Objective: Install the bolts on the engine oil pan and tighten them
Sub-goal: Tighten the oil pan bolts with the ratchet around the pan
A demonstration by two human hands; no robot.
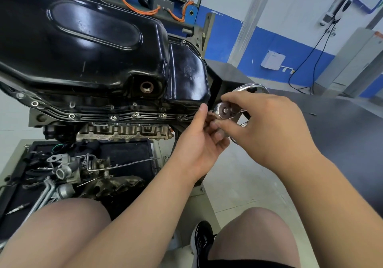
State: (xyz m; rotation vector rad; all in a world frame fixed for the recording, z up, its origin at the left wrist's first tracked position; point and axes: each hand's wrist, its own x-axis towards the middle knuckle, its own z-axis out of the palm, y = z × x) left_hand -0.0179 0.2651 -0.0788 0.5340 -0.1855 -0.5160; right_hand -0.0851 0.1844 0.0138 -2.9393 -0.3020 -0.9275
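A glossy black oil pan (99,46) sits upside down on the engine, its drain hole (147,87) facing me. Several bolts stand along the near flange (124,117), among them one (136,114) and another (71,116). My right hand (267,126) grips a chrome ratchet (224,111) by its head at the pan's right corner. My left hand (199,137) pinches the ratchet's socket end with thumb and fingers, just right of the last flange bolt (184,117). The socket itself is hidden by my fingers.
A black tray (128,149) below the engine holds metal parts, pipes and a thin rod (124,165). A chrome handwheel (251,87) on the engine stand sits behind my right hand. My knees and one shoe are at the bottom. Orange cables hang at the back.
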